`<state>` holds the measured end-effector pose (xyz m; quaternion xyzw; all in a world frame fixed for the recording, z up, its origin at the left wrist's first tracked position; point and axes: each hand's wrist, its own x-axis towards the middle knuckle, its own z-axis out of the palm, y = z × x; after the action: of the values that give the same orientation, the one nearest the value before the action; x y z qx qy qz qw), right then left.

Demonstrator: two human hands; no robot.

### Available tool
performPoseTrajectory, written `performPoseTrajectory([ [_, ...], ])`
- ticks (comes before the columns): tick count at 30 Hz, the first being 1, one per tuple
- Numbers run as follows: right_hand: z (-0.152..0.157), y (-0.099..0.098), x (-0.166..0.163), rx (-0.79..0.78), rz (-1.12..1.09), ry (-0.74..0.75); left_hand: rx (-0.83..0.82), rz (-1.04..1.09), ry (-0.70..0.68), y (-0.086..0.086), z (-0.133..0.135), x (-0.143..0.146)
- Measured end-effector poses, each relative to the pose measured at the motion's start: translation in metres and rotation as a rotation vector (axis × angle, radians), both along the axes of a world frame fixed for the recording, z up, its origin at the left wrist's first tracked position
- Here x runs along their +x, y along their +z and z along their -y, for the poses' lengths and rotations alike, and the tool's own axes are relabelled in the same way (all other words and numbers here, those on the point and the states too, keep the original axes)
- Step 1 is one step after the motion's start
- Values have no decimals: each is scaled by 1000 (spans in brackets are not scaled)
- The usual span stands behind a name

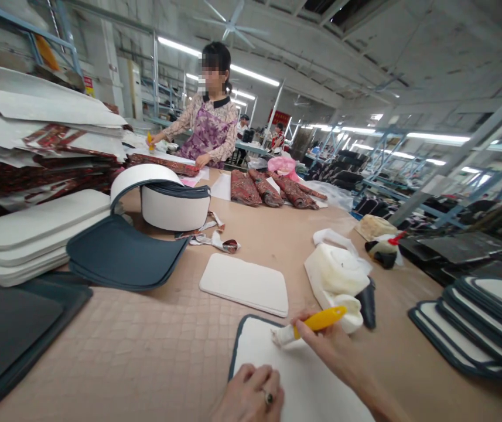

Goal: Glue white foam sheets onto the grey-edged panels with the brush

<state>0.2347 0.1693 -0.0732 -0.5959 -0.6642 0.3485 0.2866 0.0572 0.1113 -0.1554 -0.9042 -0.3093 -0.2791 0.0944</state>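
Observation:
A white panel with a dark blue border (303,375) lies on the table in front of me. My left hand (253,395), with a ring on one finger, rests on its near left part, fingers bent and lying on the surface. In my right hand (327,346) is a glue brush (316,321) with a yellow handle, gripped between thumb and fingers. The brush's pale bristles touch the upper part of the panel. Just beyond the panel lies a small stack of white boards (244,281). A whitish plastic jug with its side cut open (336,275) lies behind my right hand.
Finished-looking dark-edged panels (474,328) are piled at right. On the left sit curved dark blue sheets (123,252), white boards (40,223) and dark sheets (13,328). A co-worker (211,117) stands across the table, near rolled patterned pieces (272,187). A red-tipped bottle (386,249) lies at right.

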Motion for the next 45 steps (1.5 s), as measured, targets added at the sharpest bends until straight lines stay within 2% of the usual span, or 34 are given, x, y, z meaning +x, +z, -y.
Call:
performPoseTrajectory([
  [2, 8, -2, 35, 0, 27, -101, -63, -69, -27, 2, 0, -3],
  [7, 29, -1, 113, 35, 71, -314, -188, -178, -43, -7, -5, -7],
  [9, 34, 4, 129, 35, 91, -373, -315, -259, -68, 3, -7, -8],
  [11, 38, 12, 131, 11, 107, -395, -496, -322, -113, 24, -10, -13],
  [14, 48, 25, 105, 22, 96, -339, -756, -233, -129, 56, -21, -26],
  [16, 56, 32, 73, 62, 55, -275, -868, -102, -180, 65, -34, -35],
  [19, 66, 35, 17, 57, -37, -173, -969, 9, -281, 63, -54, -43],
  [22, 68, 30, -26, -24, -93, 7, -1062, 29, -292, 63, -63, -42],
  [25, 62, 23, -46, -87, -82, 157, -1090, 6, -278, 70, -62, -39],
  [29, 61, 20, -48, -116, -62, 191, -1023, -28, -267, 73, -56, -38],
  [34, 79, 27, -17, -71, -8, 26, -979, -82, -224, 73, -53, -38],
  [41, 108, 25, 81, -57, 60, -302, -977, -150, -162, 84, -45, -37],
  [45, 121, 22, 123, -87, 93, -369, -933, -162, -163, 86, -43, -37],
])
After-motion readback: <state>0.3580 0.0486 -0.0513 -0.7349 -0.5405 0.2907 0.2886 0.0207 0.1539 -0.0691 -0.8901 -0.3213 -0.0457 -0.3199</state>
